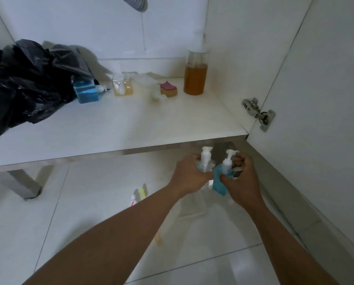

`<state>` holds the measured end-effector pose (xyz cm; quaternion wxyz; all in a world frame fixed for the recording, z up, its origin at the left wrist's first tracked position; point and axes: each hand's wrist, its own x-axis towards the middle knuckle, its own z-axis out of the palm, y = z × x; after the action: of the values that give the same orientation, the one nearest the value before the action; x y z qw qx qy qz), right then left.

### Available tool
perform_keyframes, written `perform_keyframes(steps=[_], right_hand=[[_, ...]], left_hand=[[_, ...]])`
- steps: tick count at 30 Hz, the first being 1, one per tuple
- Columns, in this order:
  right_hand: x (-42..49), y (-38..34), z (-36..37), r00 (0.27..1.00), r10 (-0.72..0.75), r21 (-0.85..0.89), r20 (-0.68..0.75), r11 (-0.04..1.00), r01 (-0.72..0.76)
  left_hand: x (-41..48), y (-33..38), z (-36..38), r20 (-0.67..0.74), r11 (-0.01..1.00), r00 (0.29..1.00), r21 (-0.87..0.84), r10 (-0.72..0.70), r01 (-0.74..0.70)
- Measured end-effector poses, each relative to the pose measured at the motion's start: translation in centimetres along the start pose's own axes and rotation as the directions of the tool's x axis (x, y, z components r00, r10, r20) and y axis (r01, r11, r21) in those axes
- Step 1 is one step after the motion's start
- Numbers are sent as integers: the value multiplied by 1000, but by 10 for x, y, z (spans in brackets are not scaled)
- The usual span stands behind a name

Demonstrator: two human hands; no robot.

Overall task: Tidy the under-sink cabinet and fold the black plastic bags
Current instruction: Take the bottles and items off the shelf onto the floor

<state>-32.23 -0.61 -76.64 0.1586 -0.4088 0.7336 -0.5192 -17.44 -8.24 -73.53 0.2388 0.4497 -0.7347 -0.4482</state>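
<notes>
Heaped at the left end of the cabinet shelf (pixel 131 128), the black plastic bags (pixel 26 83) droop over its front edge and could slide off if nudged; they look glossy, crumpled and wholly unfolded. Just below the shelf's front edge, toward its right end, the person's left hand (pixel 189 173) grips a clear pump bottle (pixel 204 159) while the right hand (pixel 240 177) clutches a blue-labelled pump bottle (pixel 223 173). Held this close together, the bottles could knock, or their pump heads could catch the shelf's lip on the way up.

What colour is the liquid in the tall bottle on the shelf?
The liquid is amber; head view.
</notes>
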Motion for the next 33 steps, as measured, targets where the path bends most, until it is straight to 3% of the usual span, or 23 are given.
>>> perform_keyframes(steps=[18,26,33], right_hand=[[12,86,12,994,105,-166,-12,980,-106],[0,82,8,990,143,-137,6,980,-141],[2,41,-2,978,132,-71,-162,987,-145]], left_hand=[[56,-39,71,10,919,1000,394,-8,3],[49,-39,64,13,906,1000,423,-4,-2],[37,-23,38,-76,907,994,420,81,-41]])
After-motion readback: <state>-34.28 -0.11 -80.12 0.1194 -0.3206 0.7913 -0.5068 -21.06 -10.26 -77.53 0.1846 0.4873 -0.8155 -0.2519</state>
